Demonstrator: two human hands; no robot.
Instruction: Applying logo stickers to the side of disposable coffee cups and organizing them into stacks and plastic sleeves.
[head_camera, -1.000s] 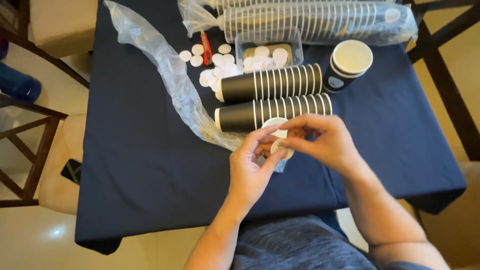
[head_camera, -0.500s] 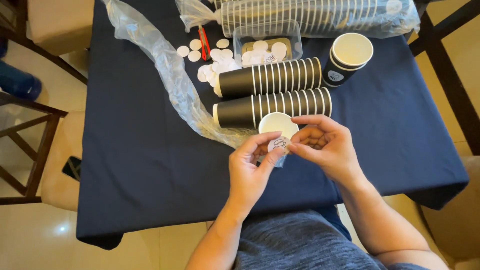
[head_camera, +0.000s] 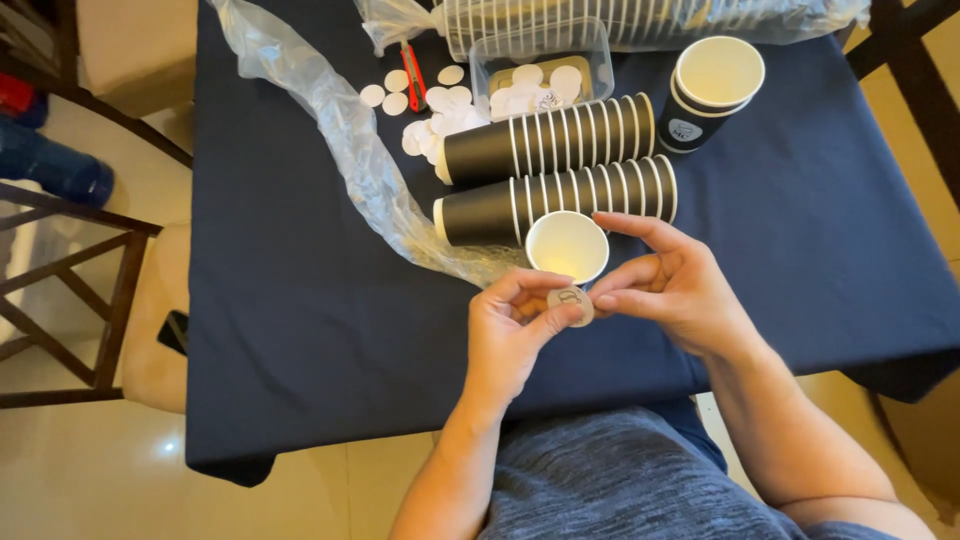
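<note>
1. The left hand (head_camera: 515, 335) pinches a round sticker (head_camera: 570, 300) between thumb and forefinger; the right hand (head_camera: 675, 290) meets it from the other side, forefinger and thumb tips at the sticker's edge, the other fingers spread loosely above.
2. The sticker is held just above the desk (head_camera: 300, 300), right in front of a single open cup (head_camera: 567, 245) with a white inside.
3. The step in hand looks like peeling or readying the sticker; the next move seems to call for a clean lift off any backing and a flat, centred press on the cup's dark wall.
4. Behind the cup lie two rows of nested cups (head_camera: 560, 170) on their sides; to the right a short stack (head_camera: 712, 88) stands upright, empty at the top.
5. A clear tub (head_camera: 540, 75) holds white discs; more discs (head_camera: 435, 110) lie loose beside it, near a red cutter (head_camera: 413, 83).
6. A long plastic sleeve (head_camera: 350, 140) lies empty; a bagged row of cups (head_camera: 640, 18) lies at the far edge.
</note>
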